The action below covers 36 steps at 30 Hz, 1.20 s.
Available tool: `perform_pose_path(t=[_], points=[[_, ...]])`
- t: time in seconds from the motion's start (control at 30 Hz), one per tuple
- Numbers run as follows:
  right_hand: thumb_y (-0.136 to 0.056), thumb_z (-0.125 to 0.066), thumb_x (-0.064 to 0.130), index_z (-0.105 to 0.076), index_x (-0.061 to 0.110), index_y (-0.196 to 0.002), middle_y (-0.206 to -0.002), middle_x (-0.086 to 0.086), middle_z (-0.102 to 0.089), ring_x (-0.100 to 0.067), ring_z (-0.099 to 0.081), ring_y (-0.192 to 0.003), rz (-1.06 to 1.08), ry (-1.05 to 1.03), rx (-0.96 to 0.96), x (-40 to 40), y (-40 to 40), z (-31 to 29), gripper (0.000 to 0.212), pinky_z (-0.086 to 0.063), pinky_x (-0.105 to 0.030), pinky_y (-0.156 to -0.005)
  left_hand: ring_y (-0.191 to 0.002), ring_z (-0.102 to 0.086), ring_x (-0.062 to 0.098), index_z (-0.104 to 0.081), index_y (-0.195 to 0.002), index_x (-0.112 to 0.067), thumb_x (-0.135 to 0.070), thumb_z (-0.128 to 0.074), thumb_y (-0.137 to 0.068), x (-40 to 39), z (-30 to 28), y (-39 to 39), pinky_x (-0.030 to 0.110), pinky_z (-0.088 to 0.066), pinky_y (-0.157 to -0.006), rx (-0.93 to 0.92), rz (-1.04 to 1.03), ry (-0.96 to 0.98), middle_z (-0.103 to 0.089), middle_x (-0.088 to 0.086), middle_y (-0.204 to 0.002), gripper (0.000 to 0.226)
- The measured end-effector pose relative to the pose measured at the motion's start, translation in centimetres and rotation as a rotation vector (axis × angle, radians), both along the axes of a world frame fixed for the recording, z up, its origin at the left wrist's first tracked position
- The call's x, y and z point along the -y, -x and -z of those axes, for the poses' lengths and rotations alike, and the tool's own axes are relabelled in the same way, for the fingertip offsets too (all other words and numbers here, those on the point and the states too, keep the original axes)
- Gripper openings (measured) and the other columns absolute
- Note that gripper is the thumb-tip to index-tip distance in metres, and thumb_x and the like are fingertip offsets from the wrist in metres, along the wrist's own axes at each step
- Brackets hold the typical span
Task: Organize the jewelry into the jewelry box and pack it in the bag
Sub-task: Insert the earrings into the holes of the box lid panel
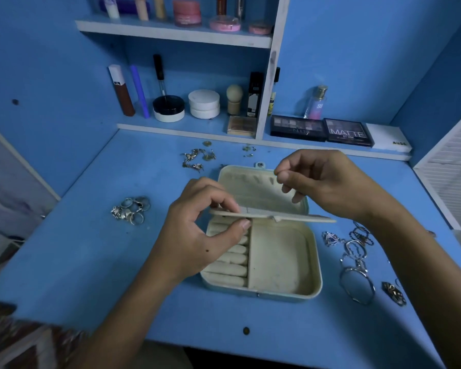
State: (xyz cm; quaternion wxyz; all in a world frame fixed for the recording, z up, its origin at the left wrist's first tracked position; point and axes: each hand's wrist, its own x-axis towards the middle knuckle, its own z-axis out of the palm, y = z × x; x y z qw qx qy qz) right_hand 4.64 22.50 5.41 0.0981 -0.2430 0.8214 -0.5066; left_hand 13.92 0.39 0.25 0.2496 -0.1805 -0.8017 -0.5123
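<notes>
**blue_desk:** So where's this at? Jewelry box sits open in the middle of the desk, lid flat behind it. Left hand pinches the left end of that thin divider flap at the hinge line, thumb under, fingers on top.

**ringroll_fan:** Yeah, looks like the setup step to me, flap still being sorted out and nothing loaded. Right hand hovers over the lid with thumb and forefinger pinched together. Can't tell if there's something tiny in there, maybe an earring, too small to see.

**blue_desk:** What's in the box?

**ringroll_fan:** Nothing I can spot. Ring rolls on the left are bare, the open compartment on the right is empty.

**blue_desk:** And the jewelry?

**ringroll_fan:** All on the desk. Rings piled left of the box, earrings behind it, necklaces and bracelets to the right. Next move, I'd guess: steady the flap, then start pushing earrings through it. No bag that I can see.
</notes>
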Motion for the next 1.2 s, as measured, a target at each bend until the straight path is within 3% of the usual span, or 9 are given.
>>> perform_pose_path(t=[0.2, 0.37, 0.5, 0.7, 0.8, 0.93, 1.2], points=[[-0.09, -0.069, 0.021, -0.071, 0.016, -0.089, -0.073, -0.002, -0.069, -0.006, -0.062, -0.066, -0.04, -0.083, 0.02, 0.3, -1.1, 0.5, 0.006, -0.057, -0.023, -0.062, -0.084, -0.056, 0.019, -0.06, -0.086, -0.03, -0.025, -0.077, -0.075, 0.2, 0.8, -0.4, 0.02, -0.041, -0.076, -0.029, 0.013, -0.002, -0.056, -0.015, -0.089, 0.021], [-0.092, -0.068, 0.025, -0.073, 0.021, -0.09, -0.077, -0.005, -0.069, -0.016, -0.059, -0.069, -0.097, -0.152, 0.041, 0.3, -1.2, 0.4, 0.006, -0.053, -0.031, -0.066, -0.085, -0.056, 0.02, -0.061, -0.086, -0.029, -0.024, -0.077, -0.074, 0.4, 1.1, -0.4, 0.023, -0.042, -0.076, -0.045, 0.012, 0.015, -0.056, -0.015, -0.09, 0.021], [-0.092, -0.068, 0.018, -0.073, 0.02, -0.09, -0.076, 0.01, -0.07, -0.002, -0.061, -0.071, -0.165, -0.161, 0.051, 0.5, -1.3, 0.0, 0.005, -0.046, -0.013, -0.068, -0.084, -0.055, 0.019, -0.061, -0.086, -0.028, -0.023, -0.077, -0.073, 0.5, 1.2, -0.4, 0.023, -0.041, -0.076, -0.058, 0.004, 0.025, -0.057, -0.011, -0.089, 0.021], [-0.091, -0.069, 0.015, -0.073, 0.016, -0.092, -0.079, 0.016, -0.071, 0.004, -0.062, -0.075, -0.252, -0.181, 0.072, 1.2, -1.7, -1.0, 0.005, -0.044, -0.008, -0.072, -0.084, -0.054, 0.018, -0.06, -0.085, -0.027, -0.023, -0.076, -0.074, 0.4, 1.3, -0.4, 0.02, -0.039, -0.076, -0.06, 0.004, 0.03, -0.057, -0.01, -0.088, 0.02], [-0.091, -0.068, 0.018, -0.073, 0.019, -0.092, -0.085, 0.012, -0.073, -0.002, -0.063, -0.078, -0.275, -0.202, 0.059, 1.6, -1.8, -1.5, 0.005, -0.046, -0.012, -0.073, -0.084, -0.054, 0.019, -0.06, -0.085, -0.026, -0.022, -0.076, -0.074, 0.4, 1.3, -0.4, 0.02, -0.039, -0.076, -0.065, 0.007, 0.032, -0.057, -0.008, -0.087, 0.02], [-0.093, -0.068, 0.021, -0.073, 0.021, -0.092, -0.085, 0.001, -0.073, -0.021, -0.066, -0.08, -0.321, -0.241, 0.062, 2.1, -2.0, -1.9, 0.005, -0.052, -0.029, -0.075, -0.084, -0.054, 0.02, -0.061, -0.086, -0.027, -0.022, -0.076, -0.074, 0.4, 1.3, -0.3, 0.024, -0.04, -0.075, -0.07, 0.011, 0.035, -0.057, -0.009, -0.088, 0.02], [-0.093, -0.068, 0.024, -0.073, 0.021, -0.092, -0.073, 0.016, -0.069, -0.001, -0.061, -0.07, -0.394, -0.289, 0.08, 2.7, -2.0, -2.4, 0.006, -0.046, -0.013, -0.069, -0.083, -0.054, 0.021, -0.061, -0.086, -0.026, -0.022, -0.076, -0.074, 0.4, 1.3, -0.4, 0.024, -0.039, -0.075, -0.073, 0.009, 0.041, -0.057, -0.008, -0.088, 0.019]])
